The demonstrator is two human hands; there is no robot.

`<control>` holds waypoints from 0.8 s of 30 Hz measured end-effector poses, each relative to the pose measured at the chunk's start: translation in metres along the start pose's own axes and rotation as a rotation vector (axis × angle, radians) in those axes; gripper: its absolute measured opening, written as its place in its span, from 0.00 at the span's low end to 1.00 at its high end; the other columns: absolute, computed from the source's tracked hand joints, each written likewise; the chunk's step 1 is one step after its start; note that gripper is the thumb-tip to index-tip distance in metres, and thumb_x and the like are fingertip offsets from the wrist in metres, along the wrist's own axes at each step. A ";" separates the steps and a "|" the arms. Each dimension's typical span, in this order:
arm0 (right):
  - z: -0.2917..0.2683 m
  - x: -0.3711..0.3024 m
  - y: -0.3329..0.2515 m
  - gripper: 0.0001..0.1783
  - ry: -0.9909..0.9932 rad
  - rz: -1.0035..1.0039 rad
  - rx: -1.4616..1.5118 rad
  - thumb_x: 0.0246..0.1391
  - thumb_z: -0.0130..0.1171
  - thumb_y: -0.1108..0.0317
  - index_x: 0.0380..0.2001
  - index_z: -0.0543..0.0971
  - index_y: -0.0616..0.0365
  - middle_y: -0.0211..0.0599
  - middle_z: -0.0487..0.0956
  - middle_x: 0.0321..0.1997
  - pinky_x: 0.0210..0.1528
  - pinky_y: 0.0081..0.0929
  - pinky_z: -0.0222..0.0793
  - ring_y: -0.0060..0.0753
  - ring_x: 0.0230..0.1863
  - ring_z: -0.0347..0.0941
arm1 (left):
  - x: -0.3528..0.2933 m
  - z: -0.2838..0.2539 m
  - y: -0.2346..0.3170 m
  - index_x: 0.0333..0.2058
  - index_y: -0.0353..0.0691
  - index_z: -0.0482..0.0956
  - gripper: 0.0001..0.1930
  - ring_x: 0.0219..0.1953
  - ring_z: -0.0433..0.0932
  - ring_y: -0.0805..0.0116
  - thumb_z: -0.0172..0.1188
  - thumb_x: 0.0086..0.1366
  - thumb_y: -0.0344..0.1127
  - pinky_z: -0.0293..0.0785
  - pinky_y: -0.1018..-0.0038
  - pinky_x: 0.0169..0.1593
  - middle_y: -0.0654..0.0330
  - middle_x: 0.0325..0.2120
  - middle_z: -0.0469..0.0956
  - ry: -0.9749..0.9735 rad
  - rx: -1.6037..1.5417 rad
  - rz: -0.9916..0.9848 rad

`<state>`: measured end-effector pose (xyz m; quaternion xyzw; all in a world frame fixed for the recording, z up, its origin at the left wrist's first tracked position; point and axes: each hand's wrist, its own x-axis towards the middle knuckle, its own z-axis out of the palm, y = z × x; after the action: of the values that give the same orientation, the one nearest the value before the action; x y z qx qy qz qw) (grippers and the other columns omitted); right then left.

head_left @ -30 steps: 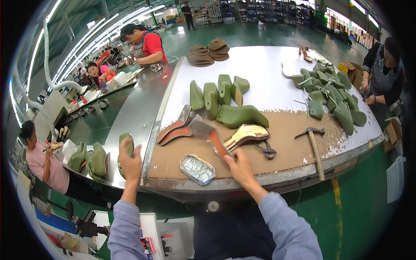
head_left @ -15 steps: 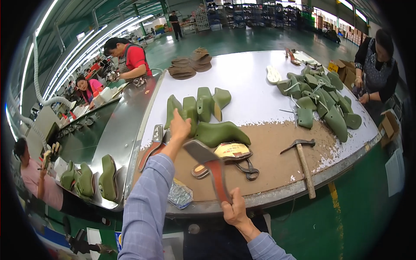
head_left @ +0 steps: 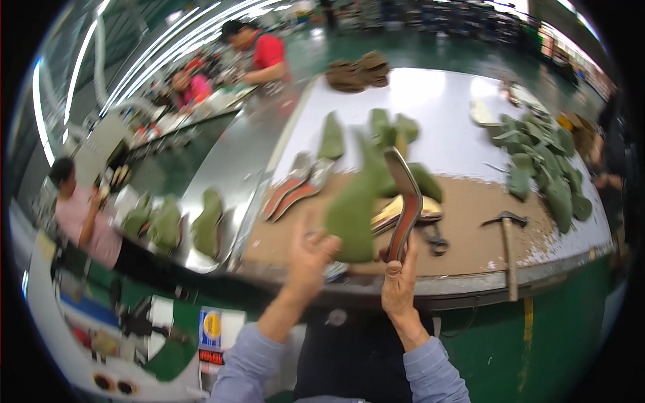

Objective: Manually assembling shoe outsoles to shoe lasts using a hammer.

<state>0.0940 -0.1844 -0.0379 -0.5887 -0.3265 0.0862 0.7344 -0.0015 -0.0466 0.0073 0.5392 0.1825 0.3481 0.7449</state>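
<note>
We hold a green shoe last (head_left: 355, 211) in our left hand (head_left: 310, 258), raised just above the near edge of the counter (head_left: 463, 275); the fingers curl around its lower end, though motion blur leaves the exact grip unclear. Our right hand (head_left: 400, 282) pinches the bottom of a long insole board (head_left: 405, 201), tan with a dark, reddish edge, and holds it upright right beside the last, the two seeming to touch. Both forearms wear grey-blue sleeves and come in from the lower edge.

On the brown mat behind them lies a shoe upper with a yellowish lining (head_left: 406, 211), with dark pincers (head_left: 435, 238) just beside it. A hammer (head_left: 508, 248) lies to the right, its handle pointing toward the counter's edge. More insole boards (head_left: 292, 188) lie on the left of the mat, and green lasts stand behind them (head_left: 386, 127). A heap of green lasts (head_left: 544, 171) fills the far right, and brown pieces (head_left: 356, 70) sit at the far end. Other people work along the conveyor (head_left: 228, 168) at left, which carries green lasts (head_left: 168, 225).
</note>
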 end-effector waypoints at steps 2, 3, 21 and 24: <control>0.023 -0.010 -0.030 0.49 -0.021 -0.075 0.077 0.56 0.60 0.50 0.66 0.41 0.60 0.52 0.59 0.63 0.59 0.34 0.61 0.40 0.59 0.64 | -0.041 0.008 0.000 0.66 0.38 0.41 0.43 0.49 0.73 0.64 0.61 0.60 0.23 0.70 0.70 0.53 0.44 0.54 0.66 -0.078 -0.072 0.014; 0.023 -0.016 -0.047 0.49 -0.071 0.001 0.110 0.54 0.62 0.58 0.66 0.41 0.59 0.52 0.59 0.63 0.60 0.35 0.60 0.41 0.60 0.63 | -0.050 0.005 0.005 0.67 0.38 0.40 0.43 0.52 0.70 0.63 0.60 0.61 0.23 0.68 0.71 0.55 0.45 0.54 0.66 -0.167 -0.092 0.032; 0.029 -0.031 -0.075 0.36 -0.833 -0.371 -0.757 0.39 0.68 0.70 0.53 0.66 0.60 0.47 0.72 0.43 0.47 0.42 0.65 0.52 0.45 0.68 | -0.109 -0.079 0.021 0.57 0.38 0.59 0.23 0.54 0.70 0.53 0.52 0.66 0.33 0.67 0.59 0.58 0.51 0.48 0.70 0.514 -0.499 0.111; 0.026 -0.028 -0.072 0.34 -0.814 -0.399 -0.769 0.37 0.67 0.72 0.52 0.67 0.61 0.44 0.72 0.41 0.45 0.39 0.66 0.49 0.42 0.69 | -0.110 -0.081 0.020 0.59 0.35 0.57 0.25 0.53 0.72 0.53 0.53 0.66 0.33 0.69 0.59 0.57 0.49 0.50 0.70 0.522 -0.446 0.132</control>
<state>0.0381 -0.1988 0.0204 -0.6594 -0.6940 0.0405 0.2861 -0.1361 -0.0669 -0.0134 0.2668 0.2509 0.5531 0.7483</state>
